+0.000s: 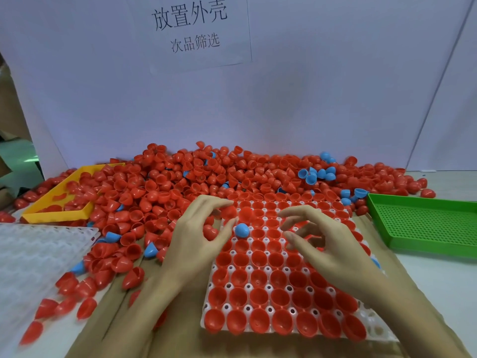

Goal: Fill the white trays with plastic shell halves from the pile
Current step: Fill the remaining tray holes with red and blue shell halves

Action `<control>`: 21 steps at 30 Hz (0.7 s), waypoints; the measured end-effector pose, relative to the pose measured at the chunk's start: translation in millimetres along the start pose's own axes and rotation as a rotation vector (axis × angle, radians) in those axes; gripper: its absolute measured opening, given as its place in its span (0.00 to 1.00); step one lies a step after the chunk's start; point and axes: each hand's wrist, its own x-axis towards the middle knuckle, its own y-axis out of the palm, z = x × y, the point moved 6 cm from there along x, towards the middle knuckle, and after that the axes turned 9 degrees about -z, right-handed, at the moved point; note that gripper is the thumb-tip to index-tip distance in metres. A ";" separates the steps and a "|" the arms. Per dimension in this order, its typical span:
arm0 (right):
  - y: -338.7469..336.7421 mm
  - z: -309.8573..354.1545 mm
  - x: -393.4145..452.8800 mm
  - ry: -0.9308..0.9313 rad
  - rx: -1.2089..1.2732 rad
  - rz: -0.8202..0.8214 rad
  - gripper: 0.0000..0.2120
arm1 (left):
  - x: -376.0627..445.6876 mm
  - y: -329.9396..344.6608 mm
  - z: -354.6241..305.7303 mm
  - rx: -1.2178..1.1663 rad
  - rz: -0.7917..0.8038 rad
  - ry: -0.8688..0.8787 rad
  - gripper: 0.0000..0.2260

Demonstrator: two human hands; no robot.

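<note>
A white tray (377, 331) lies in front of me, most of its cups filled with red shell halves (259, 297) set open side up. One blue shell half (241, 230) sits dome up near the tray's far left. A big pile of red and a few blue shell halves (196, 177) spreads behind and to the left. My left hand (196, 236) hovers at the tray's far left corner, its fingers curled round a red shell half (210, 232). My right hand (325, 246) hangs over the tray's middle with loosely curled fingers, and I see nothing in it.
An empty white tray (38, 257) lies at the left. A yellow tray (56, 217), half buried in shells, stands at the back left, and a green perforated tray (426, 226) at the right. A white wall with a paper sign (191, 29) closes the back.
</note>
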 end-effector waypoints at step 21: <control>5.4 12.4 -3.0 -0.018 0.144 0.009 0.15 | -17.5 15.5 -37.8 -0.277 0.050 -0.082 0.19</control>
